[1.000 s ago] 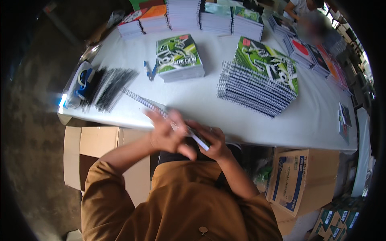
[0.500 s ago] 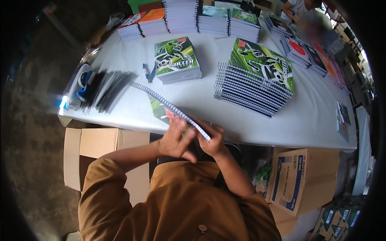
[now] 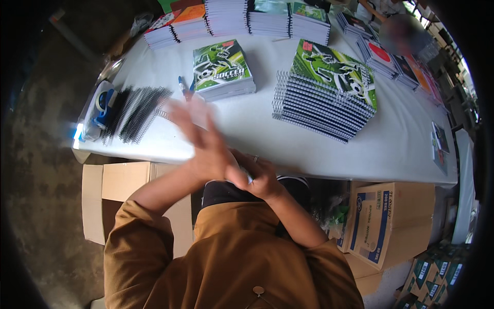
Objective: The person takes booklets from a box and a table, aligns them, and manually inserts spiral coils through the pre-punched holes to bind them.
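My left hand (image 3: 208, 152) is raised over a notebook held edge-on, its fingers stretched apart and smeared by motion. Behind it my right hand (image 3: 263, 177) grips the notebook, most of which my left hand covers. The end of a wire coil (image 3: 163, 112) pokes out past my left fingertips. To the left lies a heap of loose dark spiral coils (image 3: 138, 113). Beyond my hands stands a stack of green soccer-cover notebooks (image 3: 222, 64), and a larger spiral-bound stack (image 3: 329, 77) with the same cover is to the right.
A blue pen (image 3: 182, 85) lies beside the nearer stack. At the left edge is a blue tape roll (image 3: 103, 100). More notebook stacks (image 3: 226, 18) line the far edge of the white table (image 3: 309, 159). Cardboard boxes (image 3: 411, 211) stand below. Another person (image 3: 378, 10) is at far right.
My left hand has swept up and to the left along the notebook's spine, its fingers spreading. It now hides the notebook and most of the coil. My right hand keeps its grip.
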Action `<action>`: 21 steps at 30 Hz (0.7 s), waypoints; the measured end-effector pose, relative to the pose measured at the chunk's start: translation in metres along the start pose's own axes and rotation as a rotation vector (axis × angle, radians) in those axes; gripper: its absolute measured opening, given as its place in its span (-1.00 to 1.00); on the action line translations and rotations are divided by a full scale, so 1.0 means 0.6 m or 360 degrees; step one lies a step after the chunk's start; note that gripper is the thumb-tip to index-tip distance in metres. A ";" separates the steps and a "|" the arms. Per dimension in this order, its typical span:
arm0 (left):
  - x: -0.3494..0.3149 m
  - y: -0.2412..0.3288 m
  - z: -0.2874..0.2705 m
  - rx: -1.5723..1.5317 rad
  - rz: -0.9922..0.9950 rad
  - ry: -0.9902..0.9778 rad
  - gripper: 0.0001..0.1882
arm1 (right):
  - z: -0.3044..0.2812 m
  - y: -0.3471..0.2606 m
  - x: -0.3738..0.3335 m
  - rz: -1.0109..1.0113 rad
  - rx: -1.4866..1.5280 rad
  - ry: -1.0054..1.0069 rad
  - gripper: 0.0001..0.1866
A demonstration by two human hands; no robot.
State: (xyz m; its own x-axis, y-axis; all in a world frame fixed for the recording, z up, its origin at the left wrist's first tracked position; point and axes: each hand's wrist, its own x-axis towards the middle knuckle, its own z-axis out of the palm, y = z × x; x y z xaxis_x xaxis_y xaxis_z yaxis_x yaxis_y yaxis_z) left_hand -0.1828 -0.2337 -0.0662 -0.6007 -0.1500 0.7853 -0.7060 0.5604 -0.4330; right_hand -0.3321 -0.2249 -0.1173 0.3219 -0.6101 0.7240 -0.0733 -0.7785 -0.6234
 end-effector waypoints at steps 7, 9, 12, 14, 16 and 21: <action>-0.010 0.030 0.005 -0.0208 -0.0306 0.0131 0.04 | -0.013 0.003 -0.010 0.0154 0.0168 -0.0033 -0.49; 0.039 0.031 0.001 -0.0355 -0.0632 0.0187 -0.14 | -0.016 0.010 -0.008 0.0083 0.0103 -0.0014 -0.55; 0.040 0.017 -0.014 -0.0839 -0.0261 -0.0767 -0.54 | -0.022 0.020 -0.008 0.0324 0.0506 0.0099 -0.77; 0.054 -0.001 -0.023 -0.0905 -0.0240 -0.0825 -0.61 | -0.029 0.020 -0.008 0.0473 0.0426 -0.0030 -0.77; 0.084 -0.014 -0.027 -0.0919 -0.0213 -0.0815 -0.72 | -0.042 0.012 0.000 0.0704 0.0317 -0.0247 -0.76; 0.112 -0.043 -0.047 -0.0960 -0.0356 -0.1188 -0.65 | -0.045 -0.001 0.011 0.0534 0.0465 -0.0224 -0.77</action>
State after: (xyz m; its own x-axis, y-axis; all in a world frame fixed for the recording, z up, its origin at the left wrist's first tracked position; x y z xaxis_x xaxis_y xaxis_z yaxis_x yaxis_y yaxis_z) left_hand -0.1944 -0.2353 0.0103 -0.7056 -0.6627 0.2508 -0.6472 0.7469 0.1528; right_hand -0.3553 -0.2324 -0.1043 0.4525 -0.7793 0.4335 0.0670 -0.4550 -0.8879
